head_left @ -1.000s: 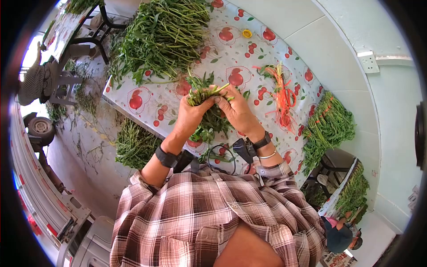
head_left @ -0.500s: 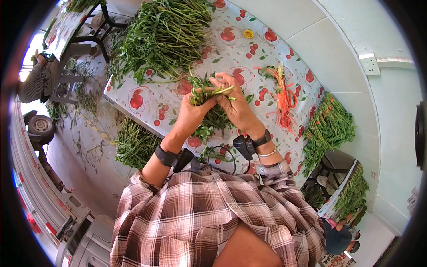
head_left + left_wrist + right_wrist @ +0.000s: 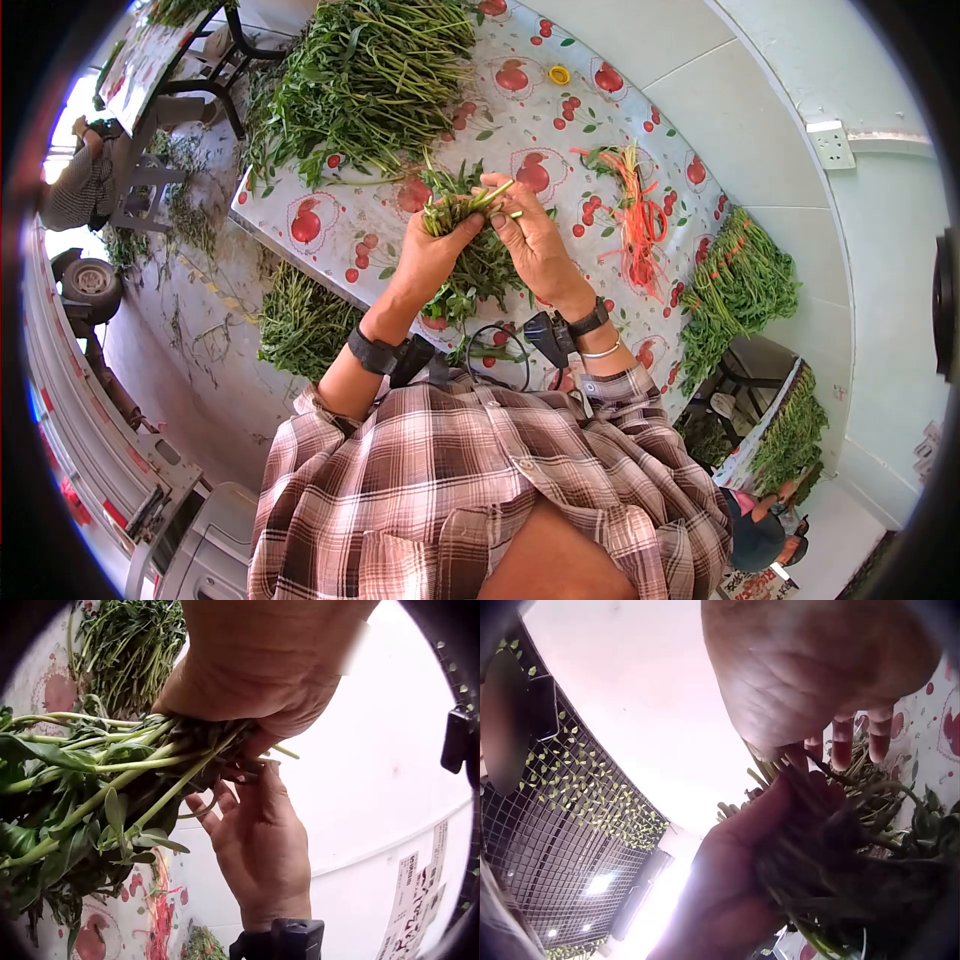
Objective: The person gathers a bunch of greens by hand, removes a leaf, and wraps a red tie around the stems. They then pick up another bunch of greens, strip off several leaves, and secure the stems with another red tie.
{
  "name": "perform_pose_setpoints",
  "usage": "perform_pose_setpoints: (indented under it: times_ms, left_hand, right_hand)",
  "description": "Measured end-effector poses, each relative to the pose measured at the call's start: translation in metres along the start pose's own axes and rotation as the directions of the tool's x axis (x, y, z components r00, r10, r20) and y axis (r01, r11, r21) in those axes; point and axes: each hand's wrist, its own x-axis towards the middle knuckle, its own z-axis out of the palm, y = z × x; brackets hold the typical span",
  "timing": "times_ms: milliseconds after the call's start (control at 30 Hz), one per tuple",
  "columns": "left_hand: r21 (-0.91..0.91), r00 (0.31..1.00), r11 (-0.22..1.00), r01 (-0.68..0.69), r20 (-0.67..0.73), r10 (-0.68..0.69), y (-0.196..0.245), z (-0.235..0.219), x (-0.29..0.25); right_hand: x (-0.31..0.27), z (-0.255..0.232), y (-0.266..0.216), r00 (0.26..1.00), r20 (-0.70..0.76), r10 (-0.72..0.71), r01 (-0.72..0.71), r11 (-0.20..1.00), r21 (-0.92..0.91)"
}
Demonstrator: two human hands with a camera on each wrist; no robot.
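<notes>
from the head view, left hand (image 3: 430, 255) grips greens bunch (image 3: 470, 265); table (image 3: 600, 130) shows.

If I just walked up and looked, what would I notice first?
Probably the bunch of green stems in the middle, gripped in the person's left hand above the table, while the right hand fingers the cut stem ends. Next, the big heap of greens at the far end of the apple-patterned tablecloth. Then the bright orange and red bands lying to the right.
</notes>
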Motion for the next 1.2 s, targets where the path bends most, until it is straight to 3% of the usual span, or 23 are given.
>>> perform_pose_setpoints:
  times_ms: [133, 300, 433, 500, 633, 700, 833, 900, 1033, 1200]
  left_hand:
    - [-0.041, 1.000, 0.999, -0.022, 0.005, 0.022, 0.006, 0.002, -0.002]
    - [0.077, 0.998, 0.997, -0.028, 0.060, 0.023, 0.003, 0.000, -0.001]
    - [0.084, 0.999, 0.996, 0.040, 0.024, -0.042, 0.008, 0.005, -0.004]
    - [0.047, 0.998, 0.998, 0.049, 0.039, -0.051, 0.009, 0.005, -0.005]
    - [0.046, 0.997, 0.997, 0.060, 0.044, -0.062, 0.011, 0.007, -0.006]
    - [-0.094, 1.000, 0.995, 0.017, -0.007, -0.017, 0.008, 0.009, -0.005]
    - [-0.050, 1.000, 0.999, -0.001, -0.004, 0.000, 0.010, 0.003, -0.003]
    - [0.123, 0.995, 0.989, 0.087, 0.033, -0.091, 0.010, 0.000, -0.003]
    - [0.076, 0.995, 0.995, 0.067, 0.066, -0.073, 0.015, 0.006, -0.005]
    - [-0.054, 1.000, 0.998, 0.031, -0.004, -0.031, 0.011, 0.010, -0.006]
  right_hand:
    - [0.000, 0.005, 0.003, 0.999, -0.009, 0.035, -0.033, 0.991, 0.127]
    - [0.002, 0.005, 0.000, 0.998, 0.040, -0.038, 0.040, 0.997, -0.059]
    - [0.002, 0.006, -0.001, 0.998, 0.022, -0.060, 0.062, 0.994, -0.091]
    - [0.002, 0.008, -0.003, 0.999, 0.017, 0.030, -0.032, 0.988, 0.149]
    - [0.000, 0.010, -0.002, 0.997, 0.005, 0.077, -0.075, 0.952, 0.296]
    - [0.000, 0.011, 0.002, 0.996, -0.049, 0.072, -0.050, 0.932, 0.359]
    - [-0.001, 0.012, -0.003, 0.985, -0.094, 0.144, -0.094, 0.909, 0.405]
    - [0.002, 0.014, -0.009, 0.990, -0.132, 0.051, -0.009, 0.953, 0.303]
    - [0.003, 0.014, -0.008, 0.989, -0.126, 0.074, -0.036, 0.958, 0.285]
    - [0.002, 0.022, -0.003, 0.955, -0.246, 0.164, -0.058, 0.919, 0.389]
